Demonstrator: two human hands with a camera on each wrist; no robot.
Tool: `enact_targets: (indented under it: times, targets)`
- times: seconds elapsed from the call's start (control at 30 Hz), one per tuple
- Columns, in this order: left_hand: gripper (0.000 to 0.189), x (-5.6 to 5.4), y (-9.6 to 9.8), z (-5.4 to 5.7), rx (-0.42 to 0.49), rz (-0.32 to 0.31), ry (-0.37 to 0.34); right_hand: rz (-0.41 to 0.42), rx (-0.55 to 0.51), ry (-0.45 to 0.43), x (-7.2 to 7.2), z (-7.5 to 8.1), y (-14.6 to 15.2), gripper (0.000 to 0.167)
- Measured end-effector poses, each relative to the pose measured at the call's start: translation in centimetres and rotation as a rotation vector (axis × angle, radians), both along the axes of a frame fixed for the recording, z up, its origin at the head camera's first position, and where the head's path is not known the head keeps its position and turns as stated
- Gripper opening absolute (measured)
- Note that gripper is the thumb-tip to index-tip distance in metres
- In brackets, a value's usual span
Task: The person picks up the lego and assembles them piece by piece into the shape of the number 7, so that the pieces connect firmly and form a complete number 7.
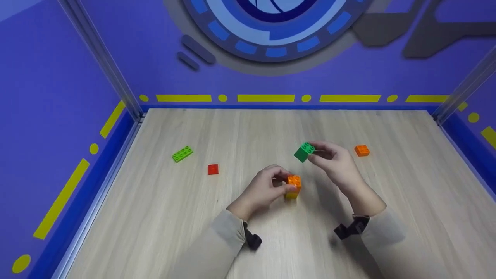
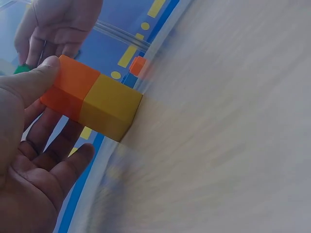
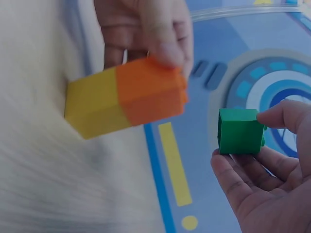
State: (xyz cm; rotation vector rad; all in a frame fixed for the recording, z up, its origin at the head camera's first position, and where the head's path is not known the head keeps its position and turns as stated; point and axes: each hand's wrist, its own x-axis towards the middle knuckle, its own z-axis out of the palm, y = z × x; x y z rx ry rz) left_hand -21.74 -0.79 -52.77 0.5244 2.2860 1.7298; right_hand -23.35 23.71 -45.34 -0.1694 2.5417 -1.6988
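Observation:
My left hand (image 1: 265, 188) pinches an orange building brick (image 1: 294, 180) between thumb and fingers. That brick sits on top of a yellow brick (image 2: 111, 107), and together they form a two-brick stack standing upright on the table. In my right hand (image 1: 341, 166) is a green building brick (image 1: 304, 151), gripped by thumb and fingertips with its studs up and slightly tilted. The green brick is held in the air, beyond the stack and a little to its right. In the right wrist view the green brick (image 3: 239, 131) and the stack are apart.
A flat light-green brick (image 1: 182, 154) lies on the left of the wooden table (image 1: 155, 217), with a flat red piece (image 1: 213, 169) nearer the middle. Another orange brick (image 1: 362, 150) lies right of my right hand. Blue printed panels (image 1: 232, 83) wall the table at back and sides.

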Motion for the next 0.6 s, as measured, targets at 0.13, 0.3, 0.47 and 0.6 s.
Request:
enact_targets:
  times: [0.13, 0.3, 0.47, 0.6]
  targets:
    - [0.027, -0.1, 0.0, -0.1, 0.034, -0.007, -0.006, -0.002, -0.055, 0.012, 1.2, 0.5, 0.3, 0.049]
    - [0.029, 0.0, -0.2, -0.1, 0.034, -0.004, -0.002, 0.016, -0.104, 0.044, 2.2, 0.4, 0.3, 0.045]
    - [0.031, 0.1, -0.1, 0.0, 0.016, 0.003, -0.009, 0.035, -0.177, 0.094, 2.6, -0.4, 0.2, 0.042]
    - [0.03, 0.1, 0.0, 0.1, 0.012, 0.0, -0.007, 0.064, -0.273, 0.145, 2.6, -1.8, 0.1, 0.039]
